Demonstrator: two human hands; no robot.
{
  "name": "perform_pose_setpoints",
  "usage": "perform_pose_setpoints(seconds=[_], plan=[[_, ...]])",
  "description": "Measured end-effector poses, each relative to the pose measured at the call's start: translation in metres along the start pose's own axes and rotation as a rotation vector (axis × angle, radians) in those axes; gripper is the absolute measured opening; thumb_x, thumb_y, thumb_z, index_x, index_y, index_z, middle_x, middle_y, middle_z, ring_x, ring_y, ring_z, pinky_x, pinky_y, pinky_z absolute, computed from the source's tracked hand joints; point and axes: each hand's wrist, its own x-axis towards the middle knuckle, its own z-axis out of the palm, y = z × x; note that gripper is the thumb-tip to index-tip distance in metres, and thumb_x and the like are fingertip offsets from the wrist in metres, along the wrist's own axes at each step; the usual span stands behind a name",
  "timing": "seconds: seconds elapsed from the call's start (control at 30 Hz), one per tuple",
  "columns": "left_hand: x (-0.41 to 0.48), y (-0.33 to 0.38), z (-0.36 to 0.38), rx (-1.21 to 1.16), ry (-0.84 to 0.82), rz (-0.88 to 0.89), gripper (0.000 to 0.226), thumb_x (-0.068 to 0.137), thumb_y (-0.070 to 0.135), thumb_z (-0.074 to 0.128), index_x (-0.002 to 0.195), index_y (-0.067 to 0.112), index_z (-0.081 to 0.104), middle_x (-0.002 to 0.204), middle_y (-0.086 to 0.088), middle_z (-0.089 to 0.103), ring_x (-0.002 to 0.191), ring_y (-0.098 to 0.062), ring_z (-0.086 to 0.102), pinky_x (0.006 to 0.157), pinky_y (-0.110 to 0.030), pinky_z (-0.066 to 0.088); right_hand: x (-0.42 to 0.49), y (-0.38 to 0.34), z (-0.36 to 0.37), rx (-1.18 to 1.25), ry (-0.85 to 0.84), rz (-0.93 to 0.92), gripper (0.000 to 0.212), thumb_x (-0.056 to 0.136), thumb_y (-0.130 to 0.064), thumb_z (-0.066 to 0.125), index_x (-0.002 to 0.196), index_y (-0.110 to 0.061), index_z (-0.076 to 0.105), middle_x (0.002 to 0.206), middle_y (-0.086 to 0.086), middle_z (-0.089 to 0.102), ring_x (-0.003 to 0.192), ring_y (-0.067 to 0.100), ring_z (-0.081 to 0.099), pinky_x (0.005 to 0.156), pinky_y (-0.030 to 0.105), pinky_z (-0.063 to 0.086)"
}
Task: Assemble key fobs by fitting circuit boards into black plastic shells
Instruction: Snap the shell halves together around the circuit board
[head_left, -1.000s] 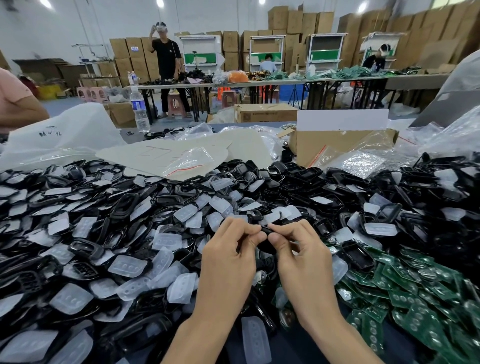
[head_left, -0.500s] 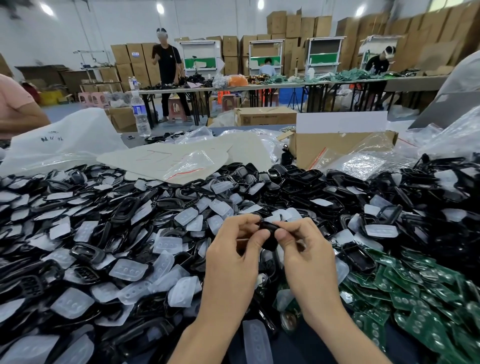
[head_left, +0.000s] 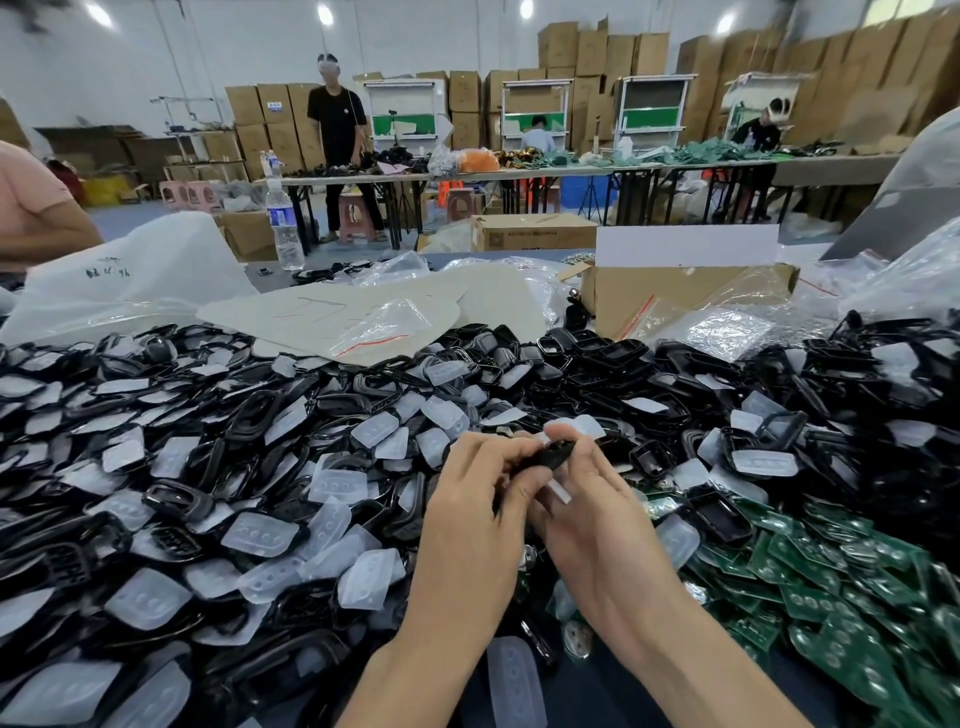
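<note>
Stacked cartons (head_left: 597, 57) line the far wall of a warehouse hall, where a person in a black shirt (head_left: 337, 130) stands behind a long table. Nearer the camera, the tabletop (head_left: 519, 255) is almost covered. Black plastic shells (head_left: 597, 358) lie in a broad heap mixed with translucent button pads (head_left: 260, 535). Green circuit boards (head_left: 831, 597) are piled at the right, and clear plastic bags (head_left: 384, 322) and an open cardboard box (head_left: 675, 296) sit at the far side. A water bottle (head_left: 283, 228) stands upright beyond the heap.

Above the middle of the pile, the left hand (head_left: 467, 519) and the right hand (head_left: 597, 525) meet around one black shell (head_left: 550, 457). Both hands grasp it: the left fingers curl round its near-left end, and the right thumb and fingers pinch the other end. A pale translucent piece (head_left: 560, 491) pokes out just beneath the shell between the fingers. Whether a board sits inside the shell cannot be told.
</note>
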Motion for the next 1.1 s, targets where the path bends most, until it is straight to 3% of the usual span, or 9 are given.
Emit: perform_pose_setpoints(seconds=[0.1, 0.2, 0.3, 0.4, 0.5, 0.6, 0.83, 1.0, 1.1], plan=[[-0.002, -0.003, 0.001, 0.1, 0.04, 0.094, 0.017, 0.097, 0.023, 0.062, 0.113, 0.023, 0.069, 0.109, 0.016, 0.058, 0.102, -0.01, 0.062, 0.085, -0.022, 0.051, -0.004, 0.0, 0.005, -0.015, -0.015, 0.047, 0.045, 0.091, -0.042, 0.056, 0.123, -0.013, 0.069, 0.124, 0.019, 0.069, 0.113, 0.029, 0.066, 0.1, 0.04, 0.055], [-0.002, -0.001, 0.002, 0.083, 0.048, 0.086, 0.021, 0.097, 0.028, 0.06, 0.115, 0.025, 0.068, 0.11, 0.017, 0.056, 0.105, -0.011, 0.061, 0.088, -0.021, 0.049, -0.006, -0.001, 0.008, -0.011, 0.01, 0.065, 0.044, 0.087, -0.043, 0.06, 0.119, -0.015, 0.074, 0.125, 0.02, 0.069, 0.111, 0.028, 0.067, 0.098, 0.039, 0.056], [-0.003, -0.002, 0.004, 0.067, 0.04, 0.059, 0.02, 0.093, 0.02, 0.068, 0.113, 0.025, 0.067, 0.11, 0.019, 0.054, 0.107, -0.009, 0.06, 0.09, -0.02, 0.048, -0.006, -0.003, 0.01, 0.048, 0.006, 0.09, 0.042, 0.085, -0.043, 0.063, 0.114, -0.016, 0.076, 0.122, 0.019, 0.071, 0.103, 0.024, 0.072, 0.082, 0.029, 0.06], [-0.004, -0.003, 0.006, 0.051, 0.063, 0.041, 0.02, 0.091, 0.015, 0.072, 0.108, 0.024, 0.068, 0.107, 0.021, 0.053, 0.111, -0.009, 0.06, 0.092, -0.022, 0.049, -0.007, -0.003, 0.011, 0.082, -0.012, 0.098, 0.053, 0.078, -0.042, 0.067, 0.122, -0.013, 0.071, 0.124, 0.019, 0.07, 0.107, 0.025, 0.072, 0.08, 0.027, 0.059], [-0.003, -0.001, 0.007, 0.033, 0.096, 0.016, 0.018, 0.09, 0.013, 0.071, 0.103, 0.025, 0.07, 0.103, 0.022, 0.055, 0.11, -0.01, 0.061, 0.09, -0.024, 0.051, -0.006, -0.003, 0.013, 0.11, -0.015, 0.102, 0.049, 0.086, -0.039, 0.06, 0.125, -0.011, 0.066, 0.123, 0.019, 0.071, 0.106, 0.024, 0.072, 0.079, 0.027, 0.06], [-0.002, 0.0, 0.009, 0.005, 0.12, -0.023, 0.019, 0.087, 0.01, 0.071, 0.097, 0.026, 0.072, 0.099, 0.02, 0.058, 0.106, -0.011, 0.063, 0.088, -0.025, 0.051, -0.006, -0.001, 0.013, 0.116, -0.015, 0.109, 0.038, 0.099, -0.036, 0.049, 0.123, -0.011, 0.065, 0.122, 0.02, 0.071, 0.104, 0.023, 0.072, 0.08, 0.027, 0.06], [-0.001, 0.002, 0.01, 0.032, 0.138, -0.007, 0.027, 0.084, -0.005, 0.073, 0.096, 0.019, 0.075, 0.092, 0.016, 0.058, 0.095, -0.014, 0.065, 0.08, -0.019, 0.051, -0.003, -0.001, 0.011, 0.144, 0.016, 0.125, 0.035, 0.1, -0.036, 0.048, 0.118, -0.012, 0.065, 0.124, 0.02, 0.07, 0.107, 0.024, 0.069, 0.094, 0.03, 0.058], [-0.003, 0.001, 0.008, 0.029, 0.103, 0.019, 0.022, 0.089, 0.006, 0.073, 0.104, 0.022, 0.073, 0.099, 0.015, 0.058, 0.1, -0.015, 0.065, 0.084, -0.027, 0.054, -0.004, -0.005, 0.01, 0.11, 0.015, 0.123, 0.037, 0.104, -0.034, 0.042, 0.122, -0.011, 0.065, 0.124, 0.021, 0.07, 0.101, 0.023, 0.071, 0.08, 0.028, 0.061], [-0.005, 0.001, 0.007, 0.037, 0.08, 0.022, 0.018, 0.091, 0.023, 0.07, 0.109, 0.025, 0.07, 0.102, 0.017, 0.055, 0.101, -0.015, 0.063, 0.083, -0.03, 0.054, -0.004, -0.007, 0.011, 0.089, 0.003, 0.118, 0.041, 0.095, -0.035, 0.051, 0.124, -0.009, 0.065, 0.124, 0.023, 0.069, 0.106, 0.028, 0.071, 0.084, 0.032, 0.062]])
